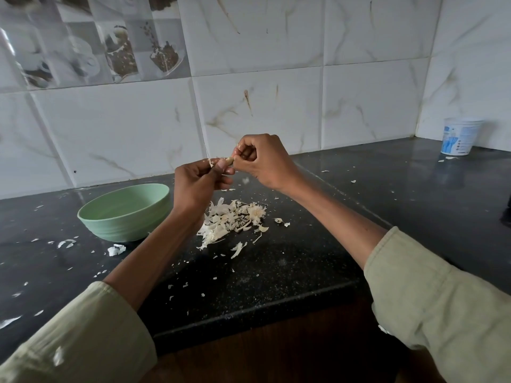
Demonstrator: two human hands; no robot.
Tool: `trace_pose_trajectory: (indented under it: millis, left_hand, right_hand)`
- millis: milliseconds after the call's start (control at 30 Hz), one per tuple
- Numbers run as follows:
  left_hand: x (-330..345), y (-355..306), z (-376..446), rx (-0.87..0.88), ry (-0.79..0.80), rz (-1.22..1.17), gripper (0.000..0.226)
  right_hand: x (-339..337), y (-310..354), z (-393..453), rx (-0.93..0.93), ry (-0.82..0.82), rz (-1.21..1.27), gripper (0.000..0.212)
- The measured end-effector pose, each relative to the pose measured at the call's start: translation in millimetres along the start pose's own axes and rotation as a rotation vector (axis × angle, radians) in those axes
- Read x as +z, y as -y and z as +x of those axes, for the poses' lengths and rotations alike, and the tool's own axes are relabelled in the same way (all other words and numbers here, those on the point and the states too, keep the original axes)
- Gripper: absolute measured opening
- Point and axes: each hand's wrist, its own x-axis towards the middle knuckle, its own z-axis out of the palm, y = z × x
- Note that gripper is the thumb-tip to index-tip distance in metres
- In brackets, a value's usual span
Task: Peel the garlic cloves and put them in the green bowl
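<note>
pale garlic clove [228, 160] — pinched between both hands' grip.

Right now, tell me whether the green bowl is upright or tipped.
Upright: the green bowl sits flat on the black counter, rim facing up. Its contents cannot be seen.

Green bowl [125, 214] unobstructed — peel pile [235, 219] beside.

A black speckled stone countertop [276, 266] runs along two walls that meet in a corner at far right. Glossy white marble-look wall tiles [373, 103] with tan veins cover both walls. At far left, a decorative tile panel [91, 40] shows cups and jars. Below the counter's near edge sits dark brown wood cabinetry [276, 349]. Soft light glints off the tiles.
</note>
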Motion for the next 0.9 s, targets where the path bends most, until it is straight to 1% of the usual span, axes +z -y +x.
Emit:
trace_pose_trajectory:
  millis: [200,267,367,433,500,533,600,667,733,833,900]
  left_hand:
    - [1,6,2,-0.075,-0.09,-0.04,0.017]
    - [-1,6,5,-0.076,-0.126,-0.058,0.016]
    - [-5,6,8,-0.087,-0.108,-0.071,0.018]
    - [-7,8,9,-0.106,-0.101,-0.09,0.02]
    - [-8,9,11,-0.128,-0.1,-0.107,0.022]
    - [-8,9,11,-0.137,-0.092,-0.11,0.023]
    - [-7,10,11,-0.147,-0.07,-0.097,0.026]
    - [-8,11,12,-0.155,-0.067,-0.082,0.027]
    - [-9,13,14,-0.162,-0.071,-0.076,0.024]
    - [-10,12,13,-0.153,-0.048,-0.072,0.028]
    - [-9,10,12,-0.139,-0.033,-0.079,0.029]
  right_hand:
    - [3,2,-2,0.016,0.01,-0.025,0.01]
    - [5,2,-4,0.019,0.067,-0.058,0.009]
    - [5,4,-6,0.015,0.19,-0.103,0.009]
    - [2,6,-6,-0.009,0.246,-0.119,0.016]
    - [-3,6,-4,-0.005,0.254,-0.145,0.028]
    - [-6,6,-4,0.001,0.243,-0.157,0.031]
    - [-12,5,-3,-0.014,0.213,-0.171,0.025]
    - [-16,5,-3,-0.019,0.231,-0.128,0.015]
    - [-19,6,-3,-0.032,0.25,-0.089,0.018]
    - [-18,8,-4,-0.059,0.238,-0.107,0.004]
    - [-17,10,-4,0.0,0.235,-0.081,0.017]
